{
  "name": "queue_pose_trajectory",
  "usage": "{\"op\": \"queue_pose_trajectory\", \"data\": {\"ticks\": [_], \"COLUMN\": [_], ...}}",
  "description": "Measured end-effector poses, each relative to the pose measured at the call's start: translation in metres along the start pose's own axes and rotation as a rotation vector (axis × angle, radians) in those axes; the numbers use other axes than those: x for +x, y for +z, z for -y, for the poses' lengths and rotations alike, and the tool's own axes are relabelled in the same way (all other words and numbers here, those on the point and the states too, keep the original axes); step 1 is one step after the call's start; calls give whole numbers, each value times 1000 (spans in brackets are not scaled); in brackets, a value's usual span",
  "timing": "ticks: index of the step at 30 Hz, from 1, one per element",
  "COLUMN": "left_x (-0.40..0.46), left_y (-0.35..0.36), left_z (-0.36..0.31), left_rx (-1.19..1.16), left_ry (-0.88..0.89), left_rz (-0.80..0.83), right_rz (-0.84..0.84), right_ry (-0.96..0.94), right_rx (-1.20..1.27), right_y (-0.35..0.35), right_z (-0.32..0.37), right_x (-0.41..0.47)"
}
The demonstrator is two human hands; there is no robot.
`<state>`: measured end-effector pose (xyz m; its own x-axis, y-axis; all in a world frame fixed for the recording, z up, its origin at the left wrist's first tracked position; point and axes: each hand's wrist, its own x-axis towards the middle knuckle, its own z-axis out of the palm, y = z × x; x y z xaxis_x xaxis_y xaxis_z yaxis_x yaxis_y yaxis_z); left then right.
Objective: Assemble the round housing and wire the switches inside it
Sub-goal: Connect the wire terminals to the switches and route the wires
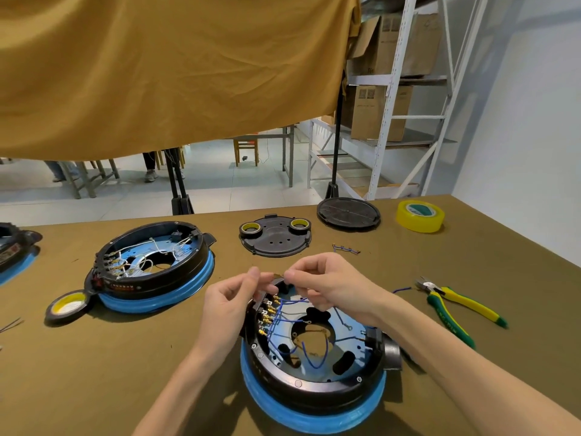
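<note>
Housing: the round housing [314,357], black with a blue ring around its base, is set on the olive-covered table [94,372] directly in front of the person, open side up.
Wiring: thin blue wires [292,305] are looped inside it and run to a row of brass-tipped switch terminals [267,316] along its left inner wall.
Handling: the housing is judged rigid and fairly heavy, best steadied by its rim; the wires are judged soft and springy, their small terminals easily bent, so they are best pinched close behind the connector.
Left hand: the left hand [226,306] is held over the housing's far-left rim, thumb and forefinger pinched on a small piece between the two hands; whether that piece is a terminal or a wire end cannot be told.
Right hand: the right hand [327,284] is held just above the far rim, fingers curled and pinching the same small piece from the other side.
Second housing: a second housing [151,265] with white wires lies to the left, well apart.
Tools: pliers [456,306] with green-yellow handles lie to the right; a yellow tape roll [420,216] stands at the far right corner.
Covers: two black cover plates [276,237] lie beyond the hands.
</note>
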<state>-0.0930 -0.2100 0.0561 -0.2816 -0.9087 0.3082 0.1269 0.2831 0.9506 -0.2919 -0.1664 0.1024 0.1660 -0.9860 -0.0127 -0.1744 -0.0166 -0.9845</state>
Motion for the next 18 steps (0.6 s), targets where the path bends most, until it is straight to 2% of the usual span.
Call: {"op": "queue_pose_trajectory", "data": {"ticks": [3,10,14,18], "left_x": [-4,-16,-17,-14], "left_y": [-2,-3,-3,-3], "left_z": [3,17,18,20], "left_rx": [32,50,147,161], "left_ry": [34,27,65,29], "left_rz": [-19,13,16,14], "right_rz": [-130,-185,-177,-173], "right_ry": [-158,-295,-358,-285], "right_rx": [-215,-805,-895,-800], "right_y": [7,18,22,25], "right_z": [1,-8,-13,-17], "right_x": [-4,-17,-19,-17]}}
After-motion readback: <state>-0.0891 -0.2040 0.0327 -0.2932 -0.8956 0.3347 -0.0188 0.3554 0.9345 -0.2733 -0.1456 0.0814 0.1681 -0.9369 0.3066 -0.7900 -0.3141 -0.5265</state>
